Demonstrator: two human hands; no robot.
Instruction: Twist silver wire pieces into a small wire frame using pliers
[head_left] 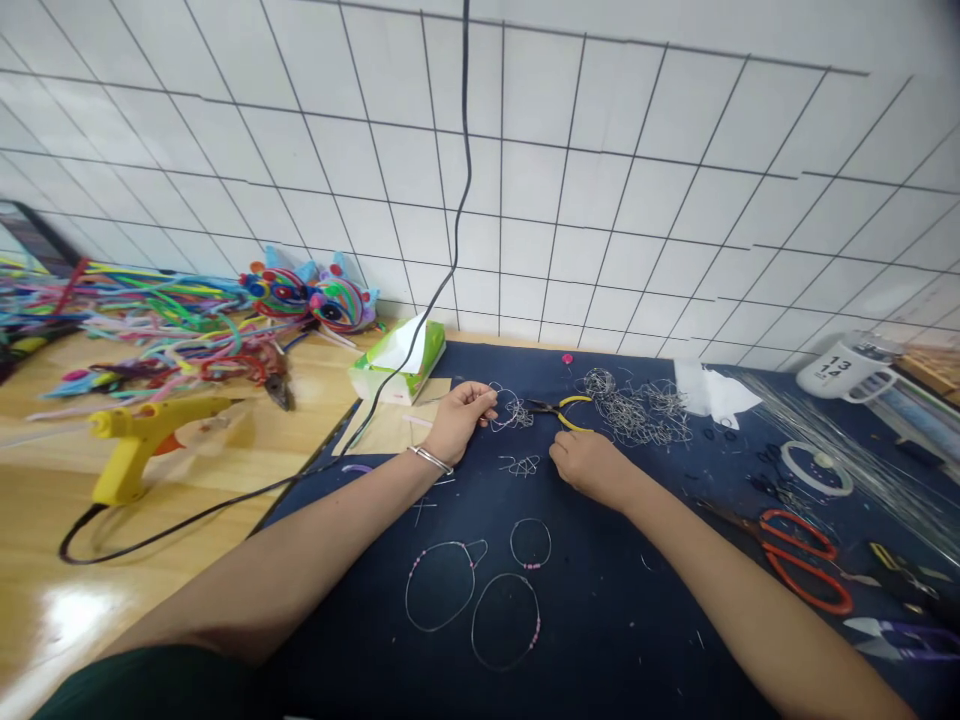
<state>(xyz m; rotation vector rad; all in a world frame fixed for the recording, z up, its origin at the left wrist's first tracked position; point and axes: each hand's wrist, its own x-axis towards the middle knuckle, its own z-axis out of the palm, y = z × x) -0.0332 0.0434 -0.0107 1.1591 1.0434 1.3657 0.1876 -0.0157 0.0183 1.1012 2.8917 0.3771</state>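
Observation:
My left hand (461, 418), with a silver bangle on the wrist, pinches a small tangle of thin silver wire (510, 412) on the dark blue mat (600, 600). My right hand (589, 465) is closed on the yellow-handled pliers (561, 408), whose jaws point left toward that wire. Another small wire piece (520, 465) lies between my hands. Three wire hoops with pink beads (480, 590) lie on the mat nearer to me. A heap of tangled wire (637, 408) sits just beyond my right hand.
A yellow glue gun (142, 440) and its black cord lie on the wooden table at left, behind it a pile of coloured pipe cleaners (150, 320). A green tissue box (397, 360) stands at the mat's far corner. Red-handled scissors (806, 560), other tools and a white mug (844, 368) are at right.

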